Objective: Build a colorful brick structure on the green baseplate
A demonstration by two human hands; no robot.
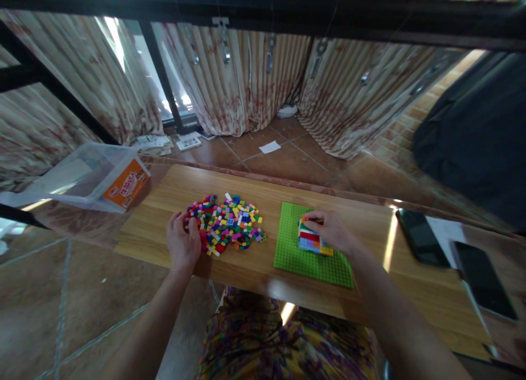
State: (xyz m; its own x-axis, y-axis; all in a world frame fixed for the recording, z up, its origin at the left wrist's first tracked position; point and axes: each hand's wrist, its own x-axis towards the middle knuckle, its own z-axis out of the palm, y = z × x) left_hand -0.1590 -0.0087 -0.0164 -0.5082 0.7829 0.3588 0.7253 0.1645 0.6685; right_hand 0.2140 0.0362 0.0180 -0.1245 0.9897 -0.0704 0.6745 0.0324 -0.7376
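Note:
My left hand [183,242] rests at the left edge of a loose pile of small coloured building bricks [230,224]. Its fingers are loosely curled and apart, touching the outer bricks, and no brick shows held between them. On the right, a green baseplate [316,271] lies flat on the wooden board. A low block of joined building bricks [310,241], in red, light blue, yellow and other colours, stands on it. My right hand [331,229] is closed over the block's top and back, fingertips against it. Those fingers hide part of the block.
A clear plastic tub [94,177] with an orange label stands beyond the board's left end. Two dark phones [421,237] lie at the right, near white paper [446,232]. Behind the wooden board [255,278] are tiled floor, papers and curtains [263,84].

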